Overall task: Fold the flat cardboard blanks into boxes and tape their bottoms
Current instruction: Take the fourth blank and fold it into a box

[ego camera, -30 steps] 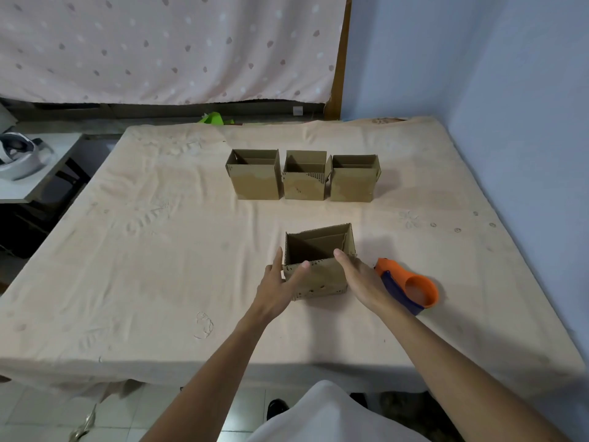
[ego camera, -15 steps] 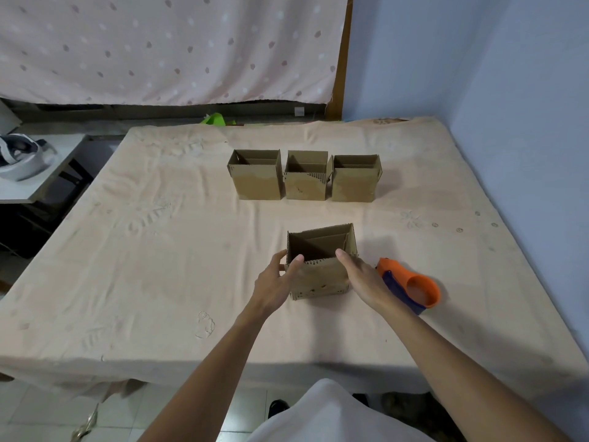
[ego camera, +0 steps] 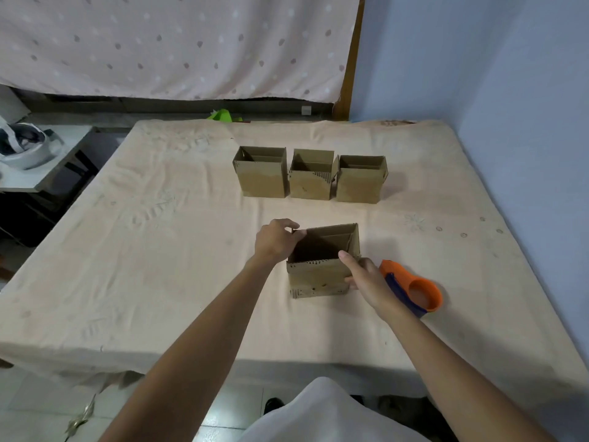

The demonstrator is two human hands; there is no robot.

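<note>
The box (ego camera: pixel 318 279) is matt brown corrugated cardboard, rough and fluted along its cut edges; the three boxes (ego camera: pixel 310 186) behind it look the same. The cover (ego camera: pixel 159 250) is dull beige cloth, faintly embossed. The dispenser (ego camera: pixel 427 293) is smooth orange plastic with a slight sheen. The curtain (ego camera: pixel 159 43) is thin dotted fabric.

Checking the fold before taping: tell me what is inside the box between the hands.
Inside the near box only bare cardboard walls and an inner flap show. Its floor is hidden by the front wall and shadow, so taping cannot be judged.
</note>
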